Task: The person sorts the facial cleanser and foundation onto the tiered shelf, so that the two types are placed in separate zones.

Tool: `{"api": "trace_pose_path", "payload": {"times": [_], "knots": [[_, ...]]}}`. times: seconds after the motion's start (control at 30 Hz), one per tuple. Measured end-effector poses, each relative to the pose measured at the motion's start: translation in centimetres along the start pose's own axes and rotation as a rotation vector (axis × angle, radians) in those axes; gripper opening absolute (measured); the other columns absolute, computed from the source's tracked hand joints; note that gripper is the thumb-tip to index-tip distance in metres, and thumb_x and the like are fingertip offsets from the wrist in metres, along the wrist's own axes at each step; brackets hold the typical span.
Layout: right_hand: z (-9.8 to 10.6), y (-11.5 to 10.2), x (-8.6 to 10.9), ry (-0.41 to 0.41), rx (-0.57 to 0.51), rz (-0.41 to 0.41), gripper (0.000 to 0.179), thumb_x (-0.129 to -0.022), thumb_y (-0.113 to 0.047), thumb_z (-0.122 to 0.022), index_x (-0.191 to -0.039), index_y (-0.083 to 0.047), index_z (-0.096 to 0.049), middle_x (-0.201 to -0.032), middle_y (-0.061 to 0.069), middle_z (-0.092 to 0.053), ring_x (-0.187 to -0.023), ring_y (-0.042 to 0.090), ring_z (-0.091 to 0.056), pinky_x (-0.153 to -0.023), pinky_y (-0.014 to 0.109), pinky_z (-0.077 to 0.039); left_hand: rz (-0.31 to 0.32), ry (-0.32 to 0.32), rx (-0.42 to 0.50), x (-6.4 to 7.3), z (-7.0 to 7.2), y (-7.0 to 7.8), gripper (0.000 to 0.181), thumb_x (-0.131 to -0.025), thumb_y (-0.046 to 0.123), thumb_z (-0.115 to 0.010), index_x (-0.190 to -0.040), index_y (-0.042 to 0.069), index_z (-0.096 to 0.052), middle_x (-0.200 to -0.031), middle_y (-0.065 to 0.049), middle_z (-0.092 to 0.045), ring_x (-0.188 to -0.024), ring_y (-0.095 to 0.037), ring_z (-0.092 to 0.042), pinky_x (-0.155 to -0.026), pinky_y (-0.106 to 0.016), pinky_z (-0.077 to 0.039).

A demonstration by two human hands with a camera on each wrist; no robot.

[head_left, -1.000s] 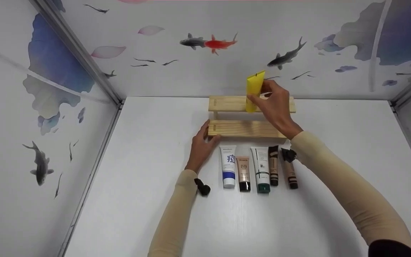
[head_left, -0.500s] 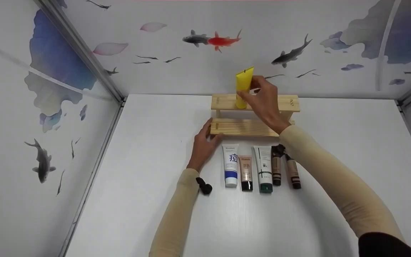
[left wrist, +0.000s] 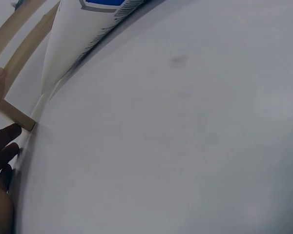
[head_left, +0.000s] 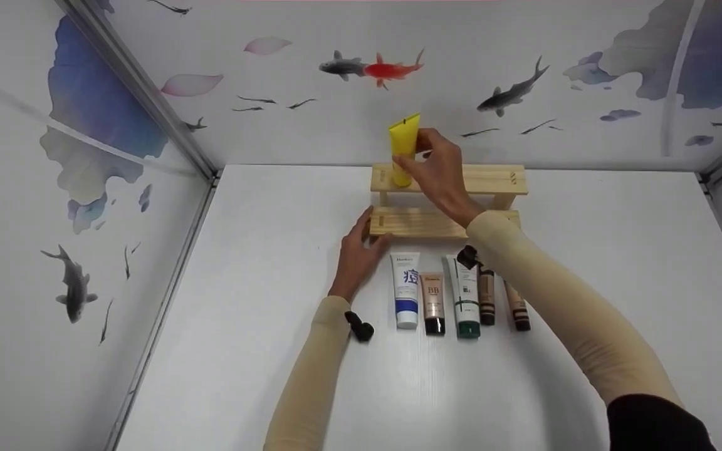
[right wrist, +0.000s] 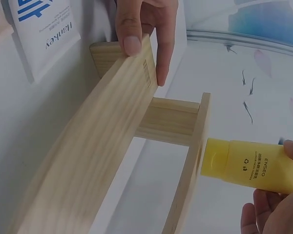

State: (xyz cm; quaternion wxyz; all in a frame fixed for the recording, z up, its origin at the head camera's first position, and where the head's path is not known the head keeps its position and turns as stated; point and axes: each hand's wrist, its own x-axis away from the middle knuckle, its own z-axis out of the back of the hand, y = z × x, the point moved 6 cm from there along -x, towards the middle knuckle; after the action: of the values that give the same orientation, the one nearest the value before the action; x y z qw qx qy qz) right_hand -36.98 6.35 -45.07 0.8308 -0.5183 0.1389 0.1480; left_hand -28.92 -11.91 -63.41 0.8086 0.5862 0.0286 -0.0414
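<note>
Between thumb and fingers my right hand (head_left: 441, 168) pinches a yellow facial cleanser tube (head_left: 403, 139), held upright with its cap down over the left end of the upper shelf of a two-tier wooden rack (head_left: 489, 180). In the right wrist view the cap of the cleanser tube (right wrist: 263, 165) is right at the shelf surface. My left hand (head_left: 355, 260) grips the left end of the lower shelf (head_left: 423, 223); its thumb lies on the front edge and its fingers wrap the end, as the right wrist view shows.
In front of the rack lie a white tube with a blue band (head_left: 405, 285), a BB cream tube (head_left: 434, 297), a white tube with a green cap (head_left: 467, 307) and two brown tubes (head_left: 487, 297), partly under the right forearm. A patterned wall (head_left: 273, 131) stands close behind the rack.
My right hand has carried the yellow cleanser tube leftward along the upper shelf, from its middle to its left end. The left hand keeps its grip on the rack.
</note>
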Motion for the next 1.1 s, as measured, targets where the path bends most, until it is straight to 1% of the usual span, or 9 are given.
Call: {"api": "trace_pose_path", "payload": {"times": [0.13, 0.3, 0.37, 0.47, 0.6, 0.7, 0.83, 1.0, 1.1], "knots": [[-0.5, -0.2, -0.3, -0.003, -0.004, -0.002, 0.049, -0.098, -0.022, -0.088, -0.138, 0.000, -0.068, -0.131, 0.012, -0.075, -0.112, 0.024, -0.069, -0.104, 0.047, -0.059, 0.005, -0.008, 0.015, 0.1, -0.2, -0.1, 0.087, -0.106, 0.056, -0.072, -0.176, 0.024, -0.032, -0.170, -0.002, -0.049, -0.154, -0.018, -0.051, -0.126, -0.036, -0.043], [-1.1, -0.4, -0.6, -0.015, 0.003, -0.017, 0.051, -0.099, -0.024, -0.087, -0.140, -0.002, -0.067, -0.133, 0.010, -0.075, -0.114, 0.021, -0.069, -0.104, 0.039, -0.058, 0.004, 0.002, 0.017, 0.1, -0.1, 0.1, 0.086, -0.106, 0.055, -0.072, -0.175, 0.023, -0.032, -0.169, -0.003, -0.051, -0.152, -0.016, -0.052, -0.123, -0.030, -0.044], [-1.3, -0.4, -0.7, -0.012, 0.006, -0.023, 0.050, -0.100, -0.024, -0.086, -0.140, -0.002, -0.066, -0.133, 0.009, -0.075, -0.114, 0.021, -0.068, -0.103, 0.036, -0.057, 0.002, 0.004, 0.016, 0.1, -0.1, 0.1, 0.086, -0.106, 0.055, -0.072, -0.175, 0.024, -0.032, -0.169, -0.003, -0.052, -0.152, -0.016, -0.052, -0.124, -0.031, -0.044], [-1.3, -0.3, -0.7, -0.003, 0.010, -0.017, 0.050, -0.099, -0.025, -0.088, -0.139, -0.002, -0.068, -0.130, 0.009, -0.076, -0.113, 0.021, -0.069, -0.100, 0.036, -0.057, 0.001, 0.008, -0.002, 0.1, -0.1, 0.1, 0.086, -0.106, 0.057, -0.071, -0.175, 0.025, -0.032, -0.167, -0.003, -0.053, -0.152, -0.017, -0.053, -0.125, -0.035, -0.044], [-1.4, -0.1, -0.4, -0.001, 0.006, 0.017, 0.048, -0.098, -0.024, -0.088, -0.136, 0.000, -0.069, -0.126, 0.010, -0.076, -0.110, 0.023, -0.070, -0.096, 0.038, -0.057, 0.012, 0.011, -0.023, 0.1, -0.1, -0.1, 0.087, -0.105, 0.061, -0.070, -0.175, 0.026, -0.032, -0.166, -0.003, -0.055, -0.151, -0.018, -0.053, -0.125, -0.038, -0.045], [-1.5, 0.0, -0.2, -0.004, 0.007, 0.025, 0.049, -0.099, -0.024, -0.088, -0.137, -0.001, -0.068, -0.128, 0.009, -0.075, -0.111, 0.021, -0.069, -0.096, 0.036, -0.057, 0.015, 0.006, -0.017, 0.1, -0.1, -0.1, 0.088, -0.104, 0.062, -0.070, -0.175, 0.026, -0.032, -0.166, -0.003, -0.054, -0.152, -0.019, -0.053, -0.125, -0.038, -0.045], [-1.5, 0.1, -0.2, -0.008, 0.007, 0.013, 0.049, -0.099, -0.024, -0.087, -0.138, -0.002, -0.067, -0.131, 0.009, -0.075, -0.113, 0.021, -0.069, -0.098, 0.035, -0.057, 0.001, 0.001, -0.004, 0.1, -0.2, -0.1, 0.089, -0.104, 0.061, -0.070, -0.175, 0.024, -0.032, -0.166, -0.006, -0.055, -0.152, -0.022, -0.053, -0.124, -0.040, -0.046], [-1.5, 0.1, -0.2, -0.031, 0.012, 0.005, 0.051, -0.100, -0.025, -0.087, -0.141, -0.003, -0.065, -0.134, 0.009, -0.073, -0.115, 0.021, -0.068, -0.101, 0.034, -0.057, -0.004, 0.003, 0.005, 0.1, -0.1, -0.1, 0.089, -0.105, 0.061, -0.071, -0.175, 0.023, -0.032, -0.166, -0.006, -0.055, -0.151, -0.021, -0.054, -0.122, -0.039, -0.049], [-1.3, 0.3, -0.3, -0.042, 0.019, 0.003, 0.053, -0.100, -0.025, -0.087, -0.143, -0.003, -0.065, -0.135, 0.010, -0.073, -0.115, 0.024, -0.068, -0.102, 0.034, -0.057, -0.008, 0.004, 0.005, 0.0, -0.1, -0.1, 0.089, -0.105, 0.061, -0.071, -0.175, 0.023, -0.032, -0.165, -0.006, -0.055, -0.150, -0.021, -0.055, -0.122, -0.039, -0.048]]}}
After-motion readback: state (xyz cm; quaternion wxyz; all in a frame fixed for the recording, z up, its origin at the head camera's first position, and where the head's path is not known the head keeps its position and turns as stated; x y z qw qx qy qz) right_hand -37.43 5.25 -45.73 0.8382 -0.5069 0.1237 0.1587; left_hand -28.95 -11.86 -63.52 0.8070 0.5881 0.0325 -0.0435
